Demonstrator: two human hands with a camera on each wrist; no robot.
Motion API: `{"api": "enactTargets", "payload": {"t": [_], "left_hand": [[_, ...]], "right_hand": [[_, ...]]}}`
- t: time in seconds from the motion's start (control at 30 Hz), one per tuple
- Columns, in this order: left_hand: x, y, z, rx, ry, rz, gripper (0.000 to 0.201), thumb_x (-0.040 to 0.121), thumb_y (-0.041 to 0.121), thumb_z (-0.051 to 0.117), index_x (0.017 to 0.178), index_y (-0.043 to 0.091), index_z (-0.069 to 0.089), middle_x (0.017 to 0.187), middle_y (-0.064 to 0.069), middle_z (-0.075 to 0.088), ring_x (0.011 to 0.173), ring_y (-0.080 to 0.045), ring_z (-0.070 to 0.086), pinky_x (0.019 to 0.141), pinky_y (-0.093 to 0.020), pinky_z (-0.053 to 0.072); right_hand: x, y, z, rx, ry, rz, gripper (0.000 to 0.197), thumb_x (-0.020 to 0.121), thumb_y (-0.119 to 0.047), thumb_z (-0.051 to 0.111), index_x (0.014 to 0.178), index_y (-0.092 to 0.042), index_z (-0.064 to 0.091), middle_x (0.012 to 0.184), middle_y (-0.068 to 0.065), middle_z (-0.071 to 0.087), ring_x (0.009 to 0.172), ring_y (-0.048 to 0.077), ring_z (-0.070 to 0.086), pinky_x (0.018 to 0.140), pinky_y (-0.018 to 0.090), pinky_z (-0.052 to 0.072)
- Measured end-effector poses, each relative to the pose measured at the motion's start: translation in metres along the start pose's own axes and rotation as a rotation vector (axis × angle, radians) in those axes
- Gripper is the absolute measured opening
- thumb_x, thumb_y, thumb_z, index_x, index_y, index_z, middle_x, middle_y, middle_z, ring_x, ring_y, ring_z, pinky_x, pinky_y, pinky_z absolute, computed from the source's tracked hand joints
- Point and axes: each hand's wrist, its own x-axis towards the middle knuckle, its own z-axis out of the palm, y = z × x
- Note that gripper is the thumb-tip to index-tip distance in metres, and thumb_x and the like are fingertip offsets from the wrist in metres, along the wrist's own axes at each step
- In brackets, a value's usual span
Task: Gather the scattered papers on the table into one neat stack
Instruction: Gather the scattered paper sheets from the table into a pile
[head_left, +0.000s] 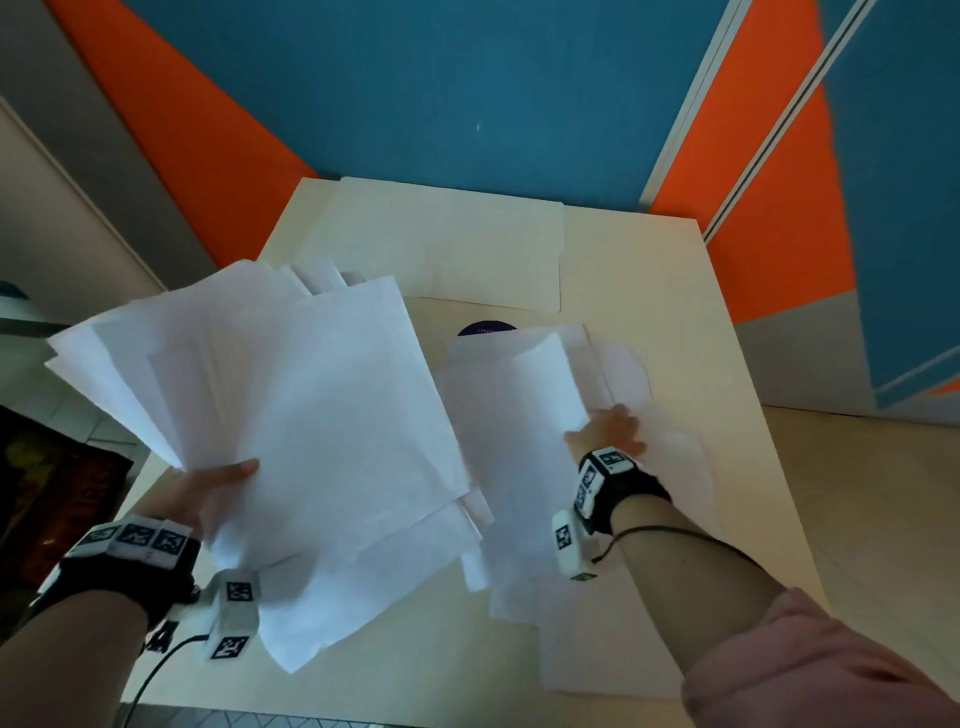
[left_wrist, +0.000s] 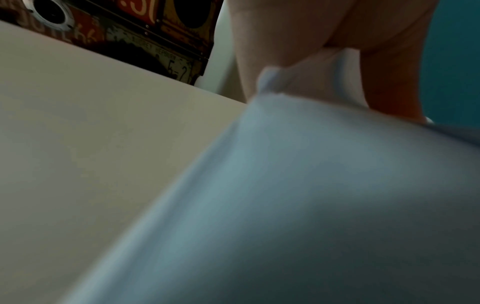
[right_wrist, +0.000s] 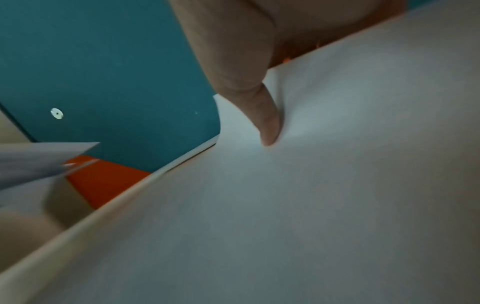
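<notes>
While the left hand (head_left: 208, 493) grips a fanned bundle of white sheets (head_left: 291, 405) lifted above the table (head_left: 649, 270) — thumb on top, fingers underneath — the right hand (head_left: 608, 428) pinches loose papers (head_left: 519, 441) lying on the tabletop, its thumb (right_wrist: 267, 123) pressed onto the top sheet. A cream folder (head_left: 467, 249) lies beyond — flat, near the far edge.

soft even light, wrist views dim and blurred, wide-angle edge distortion

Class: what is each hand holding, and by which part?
Left hand grips the fanned paper bundle by its near edge. Right hand pinches lifted sheets at their right edge.
</notes>
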Motion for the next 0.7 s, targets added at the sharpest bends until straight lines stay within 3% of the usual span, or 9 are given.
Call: {"api": "enactTargets", "payload": {"t": [0.1,0.2,0.27,0.4,0.5,0.6,0.7], "left_hand": [[-0.003,0.0,-0.005,-0.028,0.007,-0.02,0.014,0.088,0.006,0.054,0.1,0.003,0.059,0.064,-0.007,0.073,0.054,-0.022,0.07,0.049,-0.032,0.057],[-0.003,-0.004,-0.005,-0.032,0.037,-0.001,0.024,0.086,0.004,0.057,0.11,0.003,0.059,0.073,-0.008,0.074,0.064,-0.026,0.07,0.063,-0.039,0.055],[-0.002,-0.005,-0.002,-0.029,0.054,-0.006,0.028,0.084,0.005,0.06,0.111,0.003,0.059,0.077,-0.009,0.075,0.069,-0.028,0.07,0.07,-0.041,0.05],[-0.002,-0.004,0.002,-0.035,0.055,-0.027,0.048,0.073,0.011,0.071,0.119,0.001,0.058,0.112,-0.022,0.066,0.096,-0.036,0.064,0.076,-0.042,0.051],[0.001,0.0,0.003,-0.009,0.024,-0.053,0.06,0.061,0.016,0.077,0.117,0.001,0.06,0.113,-0.023,0.065,0.098,-0.038,0.065,0.077,-0.044,0.052],[0.003,0.004,0.007,0.009,0.014,-0.053,0.055,0.066,0.01,0.075,0.117,-0.002,0.059,0.114,-0.026,0.064,0.098,-0.038,0.064,0.077,-0.044,0.052],[0.003,0.007,0.013,0.025,0.037,-0.039,0.048,0.071,0.006,0.073,0.116,-0.002,0.059,0.109,-0.024,0.066,0.093,-0.037,0.065,0.072,-0.042,0.052]], "right_hand": [[0.015,0.011,-0.017,0.0,-0.036,0.089,0.072,0.073,-0.035,0.073,0.132,-0.014,0.037,0.136,0.014,0.029,0.128,0.036,0.031,0.1,0.051,0.036],[0.023,0.006,-0.023,0.117,-0.131,0.101,0.09,0.073,-0.024,0.077,0.14,-0.007,0.021,0.143,0.018,0.034,0.13,0.037,0.039,0.101,0.046,0.039],[0.024,0.003,-0.022,0.156,-0.158,0.06,0.077,0.076,-0.015,0.075,0.137,-0.001,0.031,0.141,0.018,0.044,0.128,0.034,0.046,0.1,0.039,0.04],[0.02,0.001,-0.021,0.269,-0.07,-0.092,0.042,0.079,-0.007,0.068,0.118,0.003,0.056,0.124,0.017,0.061,0.114,0.032,0.058,0.092,0.031,0.044],[0.016,-0.008,-0.041,0.423,0.033,-0.203,0.03,0.081,-0.006,0.065,0.108,0.006,0.061,0.11,0.015,0.065,0.101,0.029,0.061,0.081,0.029,0.046],[0.012,-0.015,-0.079,0.664,0.062,-0.273,0.031,0.082,-0.004,0.065,0.111,0.004,0.06,0.104,0.011,0.062,0.094,0.024,0.059,0.081,0.028,0.045],[0.003,-0.013,-0.11,1.002,-0.001,-0.27,0.026,0.084,-0.003,0.063,0.11,-0.003,0.062,0.103,0.009,0.067,0.09,0.024,0.064,0.081,0.034,0.051]]}}
